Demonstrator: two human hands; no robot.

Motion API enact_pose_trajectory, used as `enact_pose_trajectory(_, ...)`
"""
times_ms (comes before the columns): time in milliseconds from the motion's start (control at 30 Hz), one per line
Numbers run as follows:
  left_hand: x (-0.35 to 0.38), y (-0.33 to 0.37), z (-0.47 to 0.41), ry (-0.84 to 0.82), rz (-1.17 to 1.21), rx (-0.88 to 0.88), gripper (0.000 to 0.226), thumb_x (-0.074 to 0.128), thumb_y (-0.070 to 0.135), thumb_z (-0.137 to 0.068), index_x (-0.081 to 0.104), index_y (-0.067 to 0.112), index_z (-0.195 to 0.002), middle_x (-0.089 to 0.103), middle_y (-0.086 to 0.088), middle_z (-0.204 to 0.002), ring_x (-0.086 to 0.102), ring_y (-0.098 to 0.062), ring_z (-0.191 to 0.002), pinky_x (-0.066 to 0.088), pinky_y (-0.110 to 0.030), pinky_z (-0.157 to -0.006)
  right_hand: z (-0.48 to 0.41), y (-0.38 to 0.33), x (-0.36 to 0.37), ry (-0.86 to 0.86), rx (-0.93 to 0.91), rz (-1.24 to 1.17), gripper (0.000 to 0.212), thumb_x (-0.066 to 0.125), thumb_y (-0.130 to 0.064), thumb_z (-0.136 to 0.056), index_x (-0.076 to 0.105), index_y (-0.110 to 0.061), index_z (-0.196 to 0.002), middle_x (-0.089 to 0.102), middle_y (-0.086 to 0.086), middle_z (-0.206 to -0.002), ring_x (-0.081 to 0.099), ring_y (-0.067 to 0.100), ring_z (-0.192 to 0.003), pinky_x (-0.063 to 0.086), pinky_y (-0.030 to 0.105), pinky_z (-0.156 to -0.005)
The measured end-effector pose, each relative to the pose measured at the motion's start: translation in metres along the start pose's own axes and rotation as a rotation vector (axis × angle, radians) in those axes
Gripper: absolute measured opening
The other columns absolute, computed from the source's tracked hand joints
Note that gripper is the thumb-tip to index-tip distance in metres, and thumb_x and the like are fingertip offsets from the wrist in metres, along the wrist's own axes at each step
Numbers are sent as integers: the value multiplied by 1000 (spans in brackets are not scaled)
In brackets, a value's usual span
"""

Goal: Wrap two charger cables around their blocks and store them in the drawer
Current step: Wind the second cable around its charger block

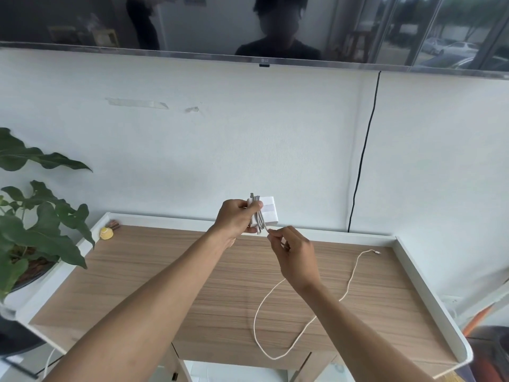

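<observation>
My left hand (236, 217) grips a white charger block (268, 212) held up above the far part of the wooden table top (165, 277). Several turns of its white cable wrap the block's left side. My right hand (293, 253) pinches the cable (351, 279) just below the block. The loose rest of the cable loops down across the table and ends in a plug (376, 252) at the right. A second charger and the drawer front are not clearly visible.
A leafy potted plant (33, 230) stands at the left edge. A small yellow object (106, 233) sits at the table's far left corner. The table has a raised white rim (429, 285). A black cord (363, 153) hangs down the wall from a mounted TV.
</observation>
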State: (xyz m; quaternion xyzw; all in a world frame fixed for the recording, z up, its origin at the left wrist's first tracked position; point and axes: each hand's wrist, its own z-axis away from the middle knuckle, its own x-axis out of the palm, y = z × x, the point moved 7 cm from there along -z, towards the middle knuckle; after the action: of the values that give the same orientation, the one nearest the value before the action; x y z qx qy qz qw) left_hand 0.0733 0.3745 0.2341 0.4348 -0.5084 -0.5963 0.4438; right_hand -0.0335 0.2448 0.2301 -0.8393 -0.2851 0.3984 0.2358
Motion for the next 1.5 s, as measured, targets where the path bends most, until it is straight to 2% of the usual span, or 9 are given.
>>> enact_pose_trajectory(100,4,6,3,-40,19,16,24,66,23,-91,67,4,-77,64,-9,-68,64,-15,-53,59,-31,-54,-4,5,0,-18,101,-126,5,64,-15,-89,67,-16,-85,62,-10,-69,43,8,-48,35,18,-48)
enact_pose_trajectory(300,12,18,7,-165,7,81,20,65,20,-91,68,1,-94,65,-14,-78,64,-22,-65,58,-32,-56,-12,25,-1,-78,320,-312,11,68,-26,-87,69,-20,-77,63,-18,-59,37,6,-41,31,12,-46)
enact_pose_trajectory(433,12,27,11,-225,9,114,14,63,19,-93,67,6,-88,67,-8,-72,65,-18,-61,59,-34,-59,-21,34,-2,-123,377,-275,21,67,-34,-86,72,-15,-78,62,-5,-59,51,0,-50,38,11,-51)
enact_pose_trajectory(567,17,30,16,-371,26,92,18,62,20,-93,68,4,-99,70,-4,-76,67,-20,-70,59,-35,-65,-28,38,-3,-216,371,-233,32,65,-27,-89,60,-26,-58,54,-11,-49,42,1,-40,31,12,-44)
enact_pose_trajectory(733,17,24,22,-491,-107,46,19,62,19,-93,68,6,-105,69,-13,-91,67,-23,-76,59,-31,-65,-30,43,9,-471,456,-259,24,58,-12,-89,63,-10,-65,51,-10,-50,34,6,-42,30,22,-47)
enact_pose_trajectory(933,18,12,29,-625,-203,-9,20,62,20,-93,68,8,-108,71,-10,-91,68,-20,-77,56,-28,-61,-27,40,20,-817,664,-606,26,47,-1,-94,56,-7,-70,42,2,-60,30,7,-47,25,17,-44)
enact_pose_trajectory(1167,10,5,30,-680,-316,-19,24,64,33,-91,68,13,-103,60,-2,-75,49,-14,-63,42,-22,-58,-30,39,23,-1025,791,-523,21,49,-2,-93,61,-8,-76,48,-2,-58,34,8,-49,27,18,-46)
enact_pose_trajectory(1267,13,4,35,-739,-345,-34,36,63,36,-91,64,9,-115,54,-3,-76,40,-13,-60,36,-19,-55,-30,37,23,-1087,802,-449,27,48,-2,-92,63,-10,-72,46,0,-62,35,7,-49,28,19,-46)
enact_pose_trajectory(1500,11,0,30,-652,-297,-19,29,64,29,-92,64,12,-116,60,-10,-84,48,-18,-68,42,-20,-58,-40,29,18,-1087,811,-393,17,51,-8,-93,62,-9,-79,45,-3,-60,30,7,-44,25,18,-43)
